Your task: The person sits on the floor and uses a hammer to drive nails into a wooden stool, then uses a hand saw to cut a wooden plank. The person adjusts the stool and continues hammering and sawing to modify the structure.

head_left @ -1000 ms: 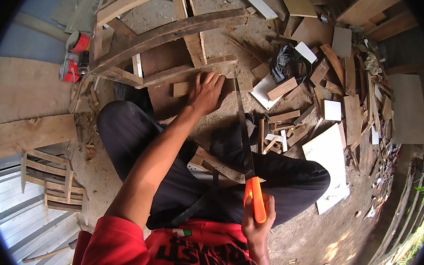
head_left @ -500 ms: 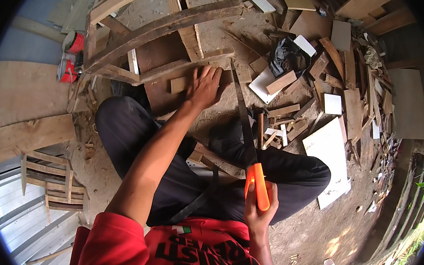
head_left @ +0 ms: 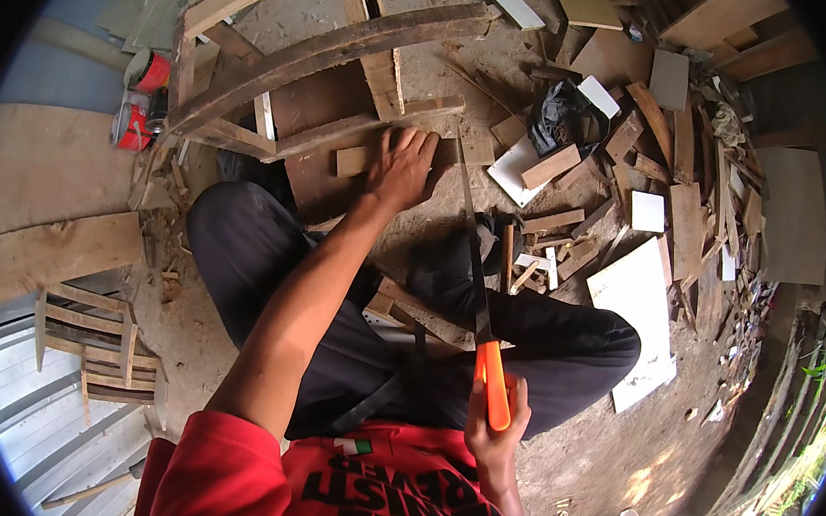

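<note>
The left hand (head_left: 403,165) lies flat, fingers spread, pinning a wood strip (head_left: 411,156) on the far frame, the right hand (head_left: 491,439) grips the saw (head_left: 476,263) with its blade beside the strip; no cut shows, so sawing looks barely begun

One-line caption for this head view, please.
Seated person's left hand presses a short wooden piece flat while the right hand grips an orange-handled handsaw.

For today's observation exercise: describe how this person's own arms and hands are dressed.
Both forearms are bare. The left hand and right hand wear no gloves. A short red sleeve covers the left upper arm; no watch or rings are visible.
</note>
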`<move>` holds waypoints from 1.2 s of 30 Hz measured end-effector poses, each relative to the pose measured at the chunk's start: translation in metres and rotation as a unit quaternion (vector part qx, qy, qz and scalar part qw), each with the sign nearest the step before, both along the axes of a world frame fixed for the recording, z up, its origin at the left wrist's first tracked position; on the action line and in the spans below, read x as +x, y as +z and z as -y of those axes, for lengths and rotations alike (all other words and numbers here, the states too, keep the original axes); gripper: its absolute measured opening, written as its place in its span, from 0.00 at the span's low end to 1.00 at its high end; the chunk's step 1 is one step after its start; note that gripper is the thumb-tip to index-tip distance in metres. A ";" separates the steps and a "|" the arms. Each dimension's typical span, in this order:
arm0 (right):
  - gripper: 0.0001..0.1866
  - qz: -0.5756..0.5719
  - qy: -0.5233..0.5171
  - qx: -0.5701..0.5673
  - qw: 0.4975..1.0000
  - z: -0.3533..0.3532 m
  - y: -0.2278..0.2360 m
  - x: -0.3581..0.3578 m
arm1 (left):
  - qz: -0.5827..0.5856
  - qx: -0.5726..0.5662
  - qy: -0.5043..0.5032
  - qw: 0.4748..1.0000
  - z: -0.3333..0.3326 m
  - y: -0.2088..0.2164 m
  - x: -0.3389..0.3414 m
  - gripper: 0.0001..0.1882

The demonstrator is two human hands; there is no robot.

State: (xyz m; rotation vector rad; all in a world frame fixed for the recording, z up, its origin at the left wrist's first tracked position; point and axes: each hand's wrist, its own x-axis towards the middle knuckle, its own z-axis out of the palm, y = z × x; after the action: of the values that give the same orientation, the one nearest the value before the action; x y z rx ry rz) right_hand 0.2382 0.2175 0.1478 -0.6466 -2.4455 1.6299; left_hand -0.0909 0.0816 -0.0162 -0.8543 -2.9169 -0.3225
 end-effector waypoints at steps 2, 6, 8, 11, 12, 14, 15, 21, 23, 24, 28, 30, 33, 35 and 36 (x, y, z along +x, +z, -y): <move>0.09 -0.005 -0.016 0.019 1.000 -0.001 0.002 0.005 | 0.008 0.007 -0.003 1.000 -0.003 0.004 0.002 0.31; 0.09 -0.010 -0.052 -0.012 0.999 -0.006 -0.007 0.002 | -0.031 0.049 0.026 0.998 -0.006 0.004 0.002 0.29; 0.09 -0.020 -0.060 -0.025 0.998 -0.005 -0.008 0.002 | -0.028 0.060 0.022 0.998 -0.006 0.008 0.002 0.30; 0.10 -0.002 -0.042 -0.039 0.998 -0.007 -0.006 0.008 | -0.023 0.074 0.028 0.997 -0.003 0.008 0.003 0.29; 0.11 -0.006 -0.040 -0.031 0.999 -0.006 -0.004 0.006 | -0.022 0.077 0.027 0.996 -0.004 0.011 0.002 0.29; 0.11 -0.020 -0.061 -0.037 0.997 -0.008 -0.012 0.014 | -0.004 0.067 0.029 0.997 -0.005 0.016 0.007 0.28; 0.11 -0.025 -0.070 -0.042 0.996 -0.009 -0.015 0.018 | 0.006 0.061 0.032 0.998 -0.005 0.018 0.010 0.27; 0.12 -0.040 -0.052 -0.011 0.998 -0.011 -0.020 0.015 | -0.101 0.130 0.027 0.986 -0.012 0.013 0.000 0.22; 0.12 -0.034 -0.050 -0.025 0.998 -0.011 -0.022 0.012 | -0.024 0.096 0.036 0.994 -0.015 0.013 -0.012 0.18; 0.13 -0.031 -0.049 -0.033 0.998 -0.012 -0.022 0.010 | 0.015 0.078 0.041 0.996 -0.015 0.012 -0.014 0.18; 0.13 -0.043 -0.044 -0.034 0.997 -0.013 -0.037 0.000 | -0.028 0.059 0.065 0.996 -0.022 0.007 -0.014 0.19; 0.13 -0.040 -0.050 -0.035 0.997 -0.011 -0.042 0.002 | -0.037 0.056 0.041 0.997 -0.019 0.006 -0.012 0.20; 0.13 -0.016 -0.037 -0.052 0.998 -0.011 -0.044 0.007 | -0.043 0.056 0.030 0.997 -0.018 0.007 -0.013 0.21; 0.15 0.009 -0.023 -0.060 0.998 -0.011 -0.048 0.011 | -0.039 0.058 0.037 0.997 -0.018 0.008 -0.012 0.21; 0.15 0.005 -0.017 -0.043 0.999 -0.011 -0.049 0.011 | -0.035 0.059 0.039 0.997 -0.019 0.009 -0.012 0.21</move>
State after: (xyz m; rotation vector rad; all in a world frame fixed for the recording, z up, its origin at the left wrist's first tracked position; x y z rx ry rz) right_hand 0.2492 0.2283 0.0989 -0.7053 -2.3696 1.7313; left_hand -0.1027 0.1002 -0.0070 -0.7172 -2.8250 -0.4443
